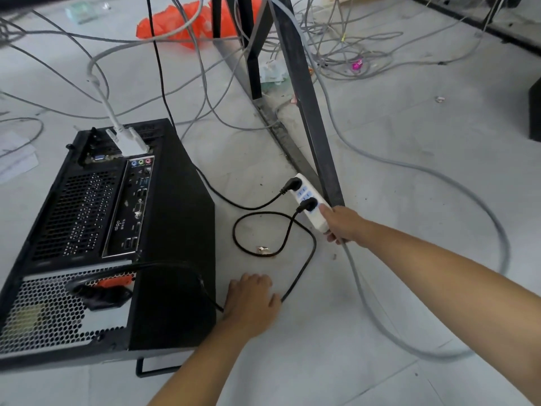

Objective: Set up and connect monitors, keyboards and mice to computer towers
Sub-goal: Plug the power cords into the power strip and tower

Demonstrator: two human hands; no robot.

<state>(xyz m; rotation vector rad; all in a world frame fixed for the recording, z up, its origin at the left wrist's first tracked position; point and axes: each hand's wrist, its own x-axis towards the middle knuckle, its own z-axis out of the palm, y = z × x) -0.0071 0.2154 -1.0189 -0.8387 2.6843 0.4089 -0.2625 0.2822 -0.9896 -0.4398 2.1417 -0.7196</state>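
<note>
Fingers of the right hand (344, 224) wrap the power strip (311, 202) end on the floor; left hand (251, 300) presses flat over the black cord (301, 271) beside the computer tower (117, 230). Steady the strip and confirm both plugs are fully seated.

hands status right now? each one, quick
Left hand: palm down on the floor over the black power cable, gripping nothing visibly.
Right hand: closed on the white power strip.

One black metal computer tower (111, 230), one white plastic power strip (311, 202) carrying two black plugs (294, 183), one white cable connector (130, 142), one crumpled orange plastic bag (187, 24) and two bare hands (251, 303) on the grey floor
</note>
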